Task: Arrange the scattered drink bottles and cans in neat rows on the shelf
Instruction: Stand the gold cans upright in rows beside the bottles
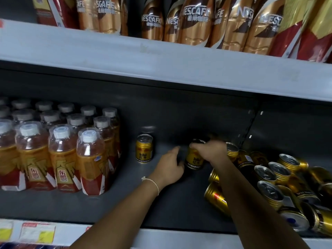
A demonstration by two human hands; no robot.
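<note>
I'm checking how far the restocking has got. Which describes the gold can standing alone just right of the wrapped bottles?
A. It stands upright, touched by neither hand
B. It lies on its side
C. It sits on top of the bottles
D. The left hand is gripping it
A: the lone gold can stands upright on the shelf, apart from the left hand, while the right hand grips another can.

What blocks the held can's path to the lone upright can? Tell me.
Nothing visible. The right hand grips the held can; only bare shelf floor lies between it and the upright can. The left hand sits nearer the camera.
</note>
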